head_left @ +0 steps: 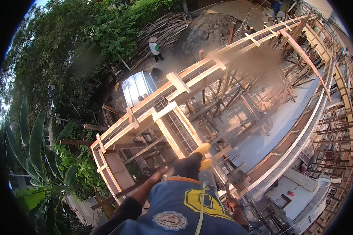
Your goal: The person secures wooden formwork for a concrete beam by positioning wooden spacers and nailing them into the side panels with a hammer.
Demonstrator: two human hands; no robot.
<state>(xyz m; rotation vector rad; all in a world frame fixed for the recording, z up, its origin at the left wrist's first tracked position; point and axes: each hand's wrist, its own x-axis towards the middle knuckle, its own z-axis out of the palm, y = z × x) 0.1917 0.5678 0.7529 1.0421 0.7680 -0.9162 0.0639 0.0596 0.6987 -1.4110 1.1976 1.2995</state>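
Note:
My left hand (159,173) reaches out at my left side, beside the wooden beam formwork (170,137); its fingers look stretched out and hold nothing I can make out. Low on my right, my right hand (234,204) is closed around a short brown stick-like tool (228,191), whose kind is too small to tell. Steel rebar (180,131) lies in the trough between the formwork boards. A yellow boot (203,149) of mine rests on the formwork. In front of my shirt, a clear plastic bottle (208,180) shows beside a pale yellow-green cord (201,209).
I am high above the ground. Long formwork (208,72) with cross battens runs to the far right; timber props (223,88) stand beneath. A curved formwork edge (298,147) bends along the right. Below are metal sheeting (138,88), a person in a hat (154,49) and piled timber (164,29).

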